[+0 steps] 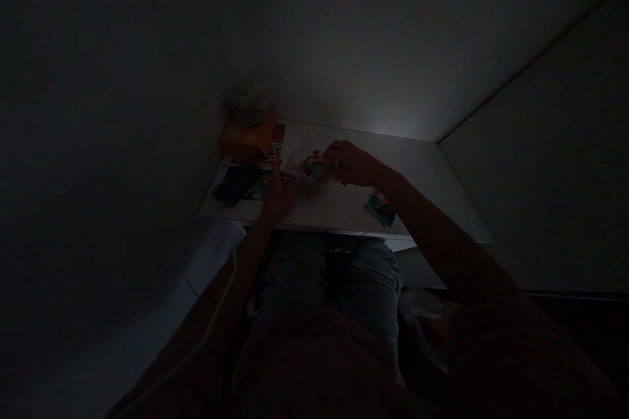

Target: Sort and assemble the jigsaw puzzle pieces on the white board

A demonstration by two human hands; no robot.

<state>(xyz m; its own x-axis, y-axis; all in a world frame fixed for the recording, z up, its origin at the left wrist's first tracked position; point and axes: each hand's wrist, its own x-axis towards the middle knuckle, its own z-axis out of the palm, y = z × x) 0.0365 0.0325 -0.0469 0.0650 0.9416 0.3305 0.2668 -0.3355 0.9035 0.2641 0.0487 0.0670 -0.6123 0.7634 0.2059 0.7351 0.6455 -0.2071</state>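
Observation:
The picture is very dark. On the white table (339, 206) in front of me lies a colourful cluster with jagged edges, which looks like joined jigsaw pieces (314, 169). My right hand (351, 163) reaches its upper right edge with fingers bent together, apparently pinching a jigsaw piece; the fingertips are dim. To the left of the cluster, my left hand (278, 195) rests low over the table with thumb and finger apart and nothing visible between them. A second joined jigsaw section (380, 208), greenish and dark, lies under my right forearm near the front edge.
At the table's back left stands an orange box (248, 137) with a pile of small pieces (249, 108) on top. A printed picture sheet (278, 137) lies beside it, and a dark flat object (237, 183) in front. Walls border the table. A white cable (223, 301) crosses my left arm.

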